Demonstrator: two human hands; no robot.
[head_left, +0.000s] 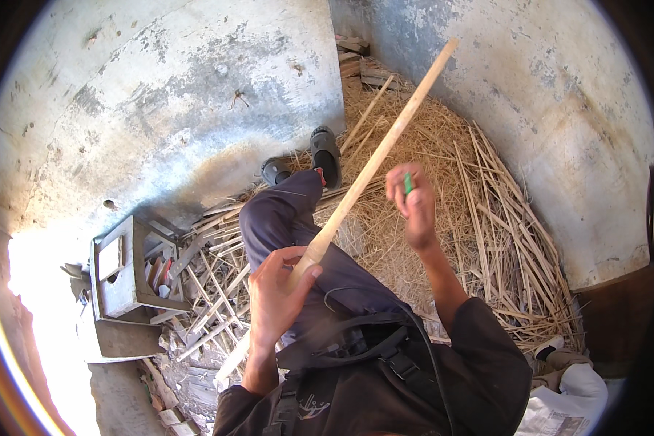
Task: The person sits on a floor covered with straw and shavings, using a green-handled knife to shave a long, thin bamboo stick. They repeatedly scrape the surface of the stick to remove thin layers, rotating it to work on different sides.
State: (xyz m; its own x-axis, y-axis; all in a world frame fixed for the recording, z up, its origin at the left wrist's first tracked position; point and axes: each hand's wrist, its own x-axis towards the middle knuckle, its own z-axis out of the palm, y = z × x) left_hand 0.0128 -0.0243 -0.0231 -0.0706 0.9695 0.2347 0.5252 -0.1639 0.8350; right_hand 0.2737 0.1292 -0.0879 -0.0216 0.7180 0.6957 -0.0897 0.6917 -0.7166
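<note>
A long pale bamboo strip [376,161] slants from beside my left hip up toward the far wall. My left hand [272,298] is closed round its lower part, over my thigh, with the thumb along its upper side. My right hand [417,207] is raised to the right of the strip and apart from it. Its fingers are curled on a small green object [408,183], mostly hidden in the grip, so its kind cannot be made out.
Straw-like shavings [407,240] cover the floor, with many loose strips [512,247] piled along the right wall. A battered wooden box [120,269] stands at the left. A pale sack [570,396] lies at lower right. Weathered walls [196,87] enclose the corner.
</note>
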